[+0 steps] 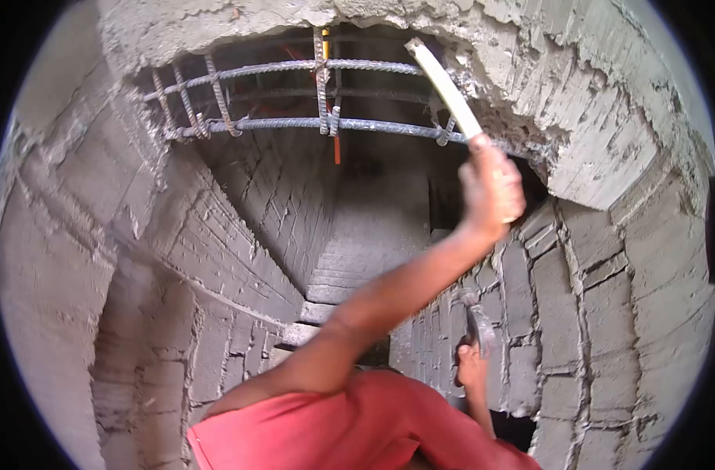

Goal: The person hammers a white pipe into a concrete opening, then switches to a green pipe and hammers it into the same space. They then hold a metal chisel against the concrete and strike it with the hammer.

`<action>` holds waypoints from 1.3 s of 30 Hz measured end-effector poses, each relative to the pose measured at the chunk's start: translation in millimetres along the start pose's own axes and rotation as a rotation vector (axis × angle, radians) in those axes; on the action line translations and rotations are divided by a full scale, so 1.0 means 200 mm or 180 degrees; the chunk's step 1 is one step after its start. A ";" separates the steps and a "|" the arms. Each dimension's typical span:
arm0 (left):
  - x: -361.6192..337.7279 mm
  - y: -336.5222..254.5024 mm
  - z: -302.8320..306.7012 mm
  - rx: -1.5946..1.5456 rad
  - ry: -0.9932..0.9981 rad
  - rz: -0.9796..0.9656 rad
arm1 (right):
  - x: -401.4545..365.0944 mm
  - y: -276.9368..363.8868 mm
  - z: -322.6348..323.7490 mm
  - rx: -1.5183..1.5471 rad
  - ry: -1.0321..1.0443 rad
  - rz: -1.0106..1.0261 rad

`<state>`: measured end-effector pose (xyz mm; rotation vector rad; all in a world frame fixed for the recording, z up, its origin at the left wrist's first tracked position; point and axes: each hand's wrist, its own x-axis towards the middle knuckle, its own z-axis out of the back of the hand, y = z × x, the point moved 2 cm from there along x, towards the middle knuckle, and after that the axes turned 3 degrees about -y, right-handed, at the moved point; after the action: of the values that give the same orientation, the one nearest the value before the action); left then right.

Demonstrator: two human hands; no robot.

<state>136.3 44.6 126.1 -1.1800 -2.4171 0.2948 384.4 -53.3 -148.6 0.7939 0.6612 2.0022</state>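
Stretching up and across to the right, the left arm (357, 317) is bending at the elbow and rising from a red sleeve (279, 431), while its left hand (494, 188) is gripping a pale bar (450, 90). The fingers are wrapping closed around the bar's lower part, and its upper end is leaning left, lying near the ribbed steel rods (279, 67) and the broken concrete edge (483, 63); whether the tip is touching either, the blur is not letting one tell. Lower on the right, the right hand (473, 366) is closing around a hammer (479, 325), its fingers partly blurring and its metal head pointing upward.

Rough grey concrete is overhanging the top, its underside crumbling and pitted, and the rods are crossing a dark opening beneath it. A thin orange-red strip (337, 150) is hanging below them. Block walls (600, 313) with raised, ragged mortar joints are curving around both sides in the wide view, and narrow pale ledges (318, 312) are showing beyond the arm, near the middle.
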 end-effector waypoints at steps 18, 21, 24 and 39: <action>0.18 -0.36 0.63 -0.0184 0.1059 0.1768 | -0.45 -0.12 -0.01 0.0723 -0.0132 -0.0741; 0.12 -0.18 0.46 0.0818 0.0230 0.0324 | -0.37 -0.09 0.12 0.0093 -0.0254 -0.1097; 0.28 0.10 0.23 0.0729 0.0206 -0.1019 | -0.27 0.00 0.17 0.0853 -0.0818 -0.0943; 0.06 -0.18 0.34 0.1589 0.0093 -0.0478 | 0.03 0.45 0.16 0.1404 -0.0715 -0.0166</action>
<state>73.8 31.6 82.7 -0.7693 -2.2050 0.7721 359.4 -88.2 -62.3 1.2275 0.9940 1.7057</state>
